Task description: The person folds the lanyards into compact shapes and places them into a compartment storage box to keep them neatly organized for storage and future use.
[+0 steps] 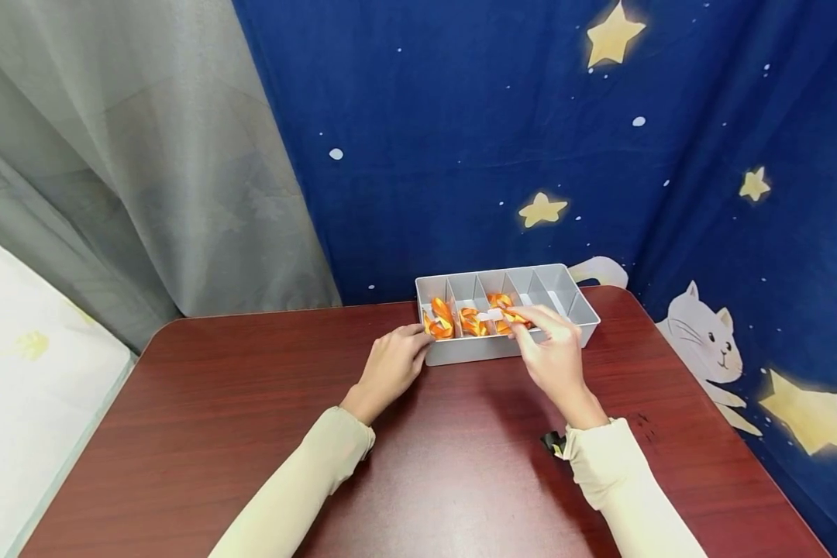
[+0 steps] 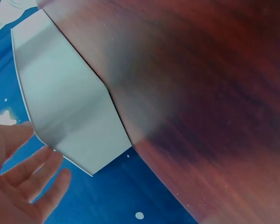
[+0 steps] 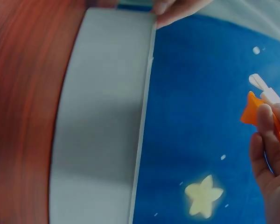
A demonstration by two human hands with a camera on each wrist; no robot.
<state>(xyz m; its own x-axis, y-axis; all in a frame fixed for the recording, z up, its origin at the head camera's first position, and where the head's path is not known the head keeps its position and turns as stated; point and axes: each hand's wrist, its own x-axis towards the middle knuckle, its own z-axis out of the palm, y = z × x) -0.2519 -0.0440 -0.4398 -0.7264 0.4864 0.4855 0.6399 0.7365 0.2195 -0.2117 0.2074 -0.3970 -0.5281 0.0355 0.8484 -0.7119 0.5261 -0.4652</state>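
Observation:
A grey divided box [image 1: 470, 353] stands at the table's back edge. Orange ribbon-like pieces [image 1: 474, 322] lie in its left compartments. My right hand [image 1: 556, 353] is over the front rim, pinching another orange ribbon-like piece [image 3: 252, 109] between thumb and fingers. A white plastic part with a thin loop [image 3: 269, 94] sticks out from that piece. My left hand [image 1: 393, 364] is at the box's front left corner, its fingertips right at the rim. In the left wrist view its fingers [image 2: 35, 179] look loosely extended, with nothing held between them.
The reddish-brown table [image 1: 237, 411] spreads out in front of the box. Behind it hang a blue star-patterned curtain [image 1: 460, 155] and a grey curtain [image 1: 181, 155]. A small black-and-yellow thing [image 1: 553, 444] shows beside the right cuff.

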